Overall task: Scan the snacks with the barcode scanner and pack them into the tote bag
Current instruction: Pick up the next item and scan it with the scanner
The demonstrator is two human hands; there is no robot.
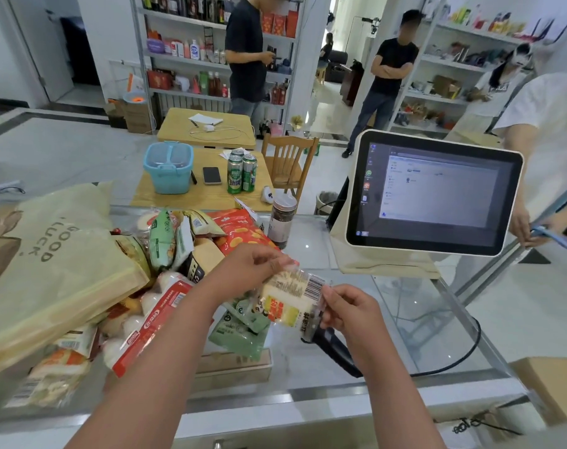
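Packet [291,299], yellow and white, held just above the counter [405,319], barcode face up. Left hand [253,264] pinches its far corner and right hand [347,309] pinches its right edge, so each grip is closed on the wrapper. Barcode scanner [335,350] lies directly under packet and right hand; contact cannot be told. Tote bag [48,270] slumps at left, its contents hidden. Pile of snacks [178,247] sits between bag and hands. Judged early: one packet at the scan, most still to scan and pack.
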